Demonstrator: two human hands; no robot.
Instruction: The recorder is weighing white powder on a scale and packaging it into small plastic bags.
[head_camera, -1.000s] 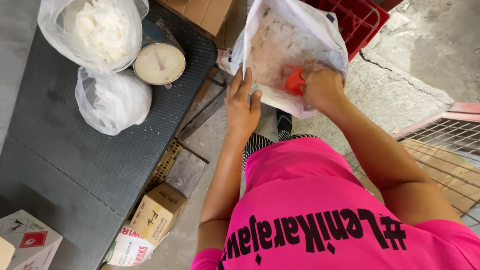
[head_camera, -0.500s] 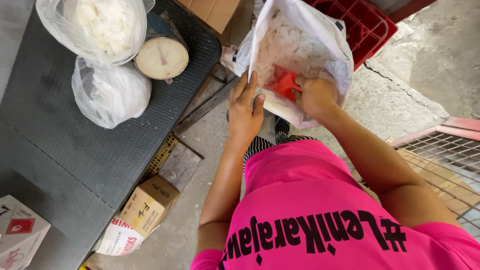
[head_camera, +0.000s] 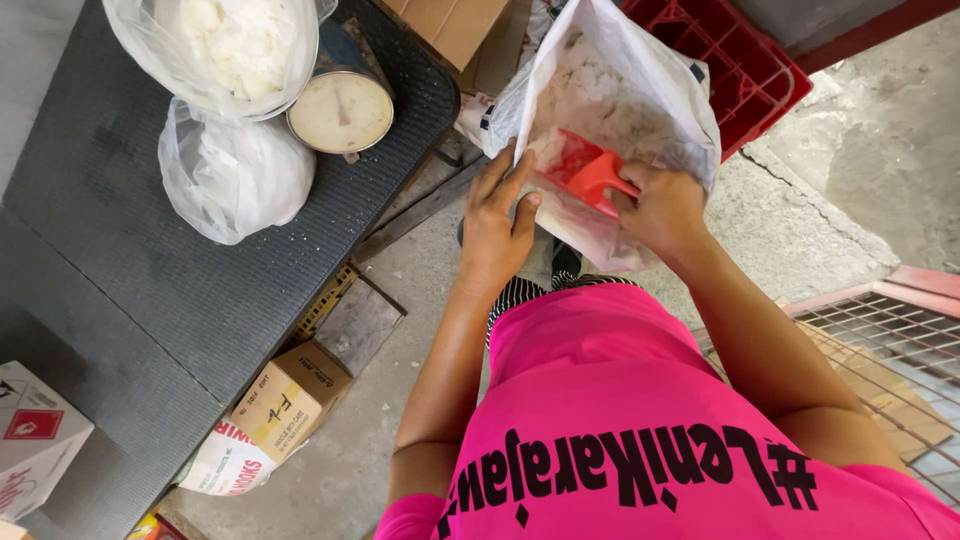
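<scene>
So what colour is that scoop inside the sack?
Red. The scoop shows best in the head view, held by the right hand.

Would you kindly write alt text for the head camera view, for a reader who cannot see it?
A person's right hand holds a red scoop inside a large white sack of white powder, while the left hand holds the sack's edge. At left, a dial scale and filled plastic bags sit on a dark table.

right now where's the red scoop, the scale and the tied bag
red scoop (head_camera: 592, 178), head view, on its handle
scale (head_camera: 341, 111), head view, centre of the round dial
tied bag (head_camera: 235, 175), head view, middle of its bulging side
</scene>
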